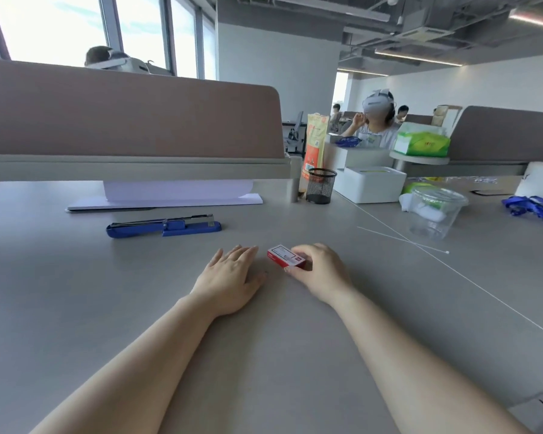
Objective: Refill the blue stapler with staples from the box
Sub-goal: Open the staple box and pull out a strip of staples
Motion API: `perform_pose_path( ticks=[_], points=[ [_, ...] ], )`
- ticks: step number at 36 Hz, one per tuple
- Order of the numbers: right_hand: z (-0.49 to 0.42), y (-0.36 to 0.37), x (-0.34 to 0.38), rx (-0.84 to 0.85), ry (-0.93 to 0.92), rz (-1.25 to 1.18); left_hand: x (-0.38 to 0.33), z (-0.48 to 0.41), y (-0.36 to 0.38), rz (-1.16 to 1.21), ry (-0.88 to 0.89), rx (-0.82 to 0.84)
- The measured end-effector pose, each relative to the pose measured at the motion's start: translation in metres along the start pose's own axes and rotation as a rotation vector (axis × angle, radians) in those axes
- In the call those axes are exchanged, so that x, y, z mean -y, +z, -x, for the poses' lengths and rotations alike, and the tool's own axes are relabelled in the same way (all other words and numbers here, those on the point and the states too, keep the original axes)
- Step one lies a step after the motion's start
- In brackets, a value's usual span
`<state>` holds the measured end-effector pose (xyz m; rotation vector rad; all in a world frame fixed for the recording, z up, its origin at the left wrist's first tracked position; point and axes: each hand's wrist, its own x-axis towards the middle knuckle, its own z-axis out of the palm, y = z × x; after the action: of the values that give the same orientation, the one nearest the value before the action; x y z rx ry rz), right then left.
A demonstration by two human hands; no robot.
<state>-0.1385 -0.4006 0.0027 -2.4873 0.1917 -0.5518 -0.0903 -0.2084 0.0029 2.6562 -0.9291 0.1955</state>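
The blue stapler (163,227) lies swung wide open on the grey desk (76,292), its metal staple channel exposed, well beyond my hands to the left. A small red and white staple box (284,255) rests on the desk in the middle. My right hand (318,272) grips the box's right end between thumb and fingers. My left hand (232,281) lies flat on the desk just left of the box, fingers spread, holding nothing.
A brown partition (129,111) with white paper sheets (170,198) under it closes off the far side. A black mesh pen cup (321,185), a white box (370,183), a clear plastic cup (434,213) and thin white cable ties (402,239) sit to the right.
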Motion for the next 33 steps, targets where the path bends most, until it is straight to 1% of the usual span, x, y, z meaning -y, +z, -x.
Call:
perform_pose_path(
  ticks=[10,20,27,33],
  points=[
    [-0.0007,0.0012,-0.0022,0.064,0.017,-0.185,-0.0026,0.0009,-0.0005,-0.019,0.054,0.047],
    [-0.0026,0.0053,0.0042,0.092,-0.025,-0.183,-0.0049,-0.0015,-0.0002,-0.031,0.052,-0.001],
    [-0.0037,0.0058,0.0009,0.108,-0.042,-0.178,-0.0068,0.0010,-0.0022,-0.056,0.074,0.020],
    [-0.0042,0.0021,-0.0018,0.122,-0.027,-0.225,-0.0084,0.0018,-0.0021,-0.103,0.068,0.025]
  ],
)
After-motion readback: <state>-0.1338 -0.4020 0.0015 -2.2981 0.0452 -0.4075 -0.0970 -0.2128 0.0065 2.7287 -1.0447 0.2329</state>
